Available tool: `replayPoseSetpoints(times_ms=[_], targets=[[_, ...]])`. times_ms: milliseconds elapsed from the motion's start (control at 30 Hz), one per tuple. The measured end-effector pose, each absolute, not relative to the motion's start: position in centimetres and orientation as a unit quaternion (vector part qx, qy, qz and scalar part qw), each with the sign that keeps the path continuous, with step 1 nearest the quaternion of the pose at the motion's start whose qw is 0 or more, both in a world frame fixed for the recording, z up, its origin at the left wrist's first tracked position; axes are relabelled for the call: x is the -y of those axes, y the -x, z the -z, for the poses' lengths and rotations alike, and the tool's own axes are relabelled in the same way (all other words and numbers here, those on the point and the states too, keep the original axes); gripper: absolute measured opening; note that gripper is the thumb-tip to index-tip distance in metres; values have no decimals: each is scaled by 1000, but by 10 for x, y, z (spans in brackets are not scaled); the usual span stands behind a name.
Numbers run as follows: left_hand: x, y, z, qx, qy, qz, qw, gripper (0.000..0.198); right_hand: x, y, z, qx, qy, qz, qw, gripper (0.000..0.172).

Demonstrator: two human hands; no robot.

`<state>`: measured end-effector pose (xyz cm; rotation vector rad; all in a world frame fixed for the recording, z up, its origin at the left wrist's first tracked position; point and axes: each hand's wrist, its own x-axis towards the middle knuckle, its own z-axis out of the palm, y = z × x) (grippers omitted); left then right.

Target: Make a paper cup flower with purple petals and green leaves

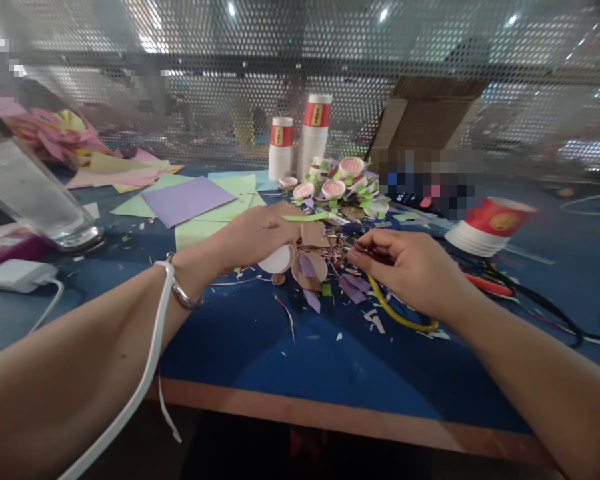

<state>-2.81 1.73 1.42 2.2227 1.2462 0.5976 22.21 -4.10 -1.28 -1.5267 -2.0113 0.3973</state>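
Note:
My left hand [265, 233] is closed, its fingertips at a narrow green paper strip [307, 217] that reaches right over cardboard pieces [314, 235]. A white disc [277, 259] lies just below these fingers. My right hand [410, 267] is pinched around a small dark tool, which I cannot make out fully, pointing left toward the scraps. Purple paper bits [353, 288] and a yellow loop [405, 322] lie below my right hand. Behind both hands stands a pile of small round pieces with red print and green strips [334, 189].
Stacked paper cups [281, 150] stand at the back, and another cup stack [493, 227] tilts at the right. Purple [189, 200] and green sheets lie left. A glass [35, 193] stands far left. Black cables [545, 310] and an orange-red handle [487, 285] lie right. A cardboard box [423, 123] stands behind.

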Motion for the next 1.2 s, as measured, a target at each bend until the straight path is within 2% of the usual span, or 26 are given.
replayPoseSetpoints(times_ms=[233, 600, 733, 867, 1000, 1200], targets=[[-20, 27, -7, -425, -864, -131, 236, 32, 42, -221, 12, 763, 584, -108, 256, 24], [-21, 29, -1, -398, -860, -145, 284, 19, 44, -226, 9, 761, 624, -72, 162, 19], [-24, 31, 3, -400, -861, -154, 274, 30, 46, -226, 8, 757, 639, -53, 123, 24], [-25, 31, 6, -402, -871, -138, 246, 24, 49, -223, 5, 745, 659, -51, 90, 34], [-25, 30, 7, -401, -877, -137, 226, 17, 51, -221, 4, 747, 658, -53, 84, 32], [-24, 29, 7, -392, -876, -148, 238, 22, 52, -225, 8, 771, 631, 8, 84, 32]])
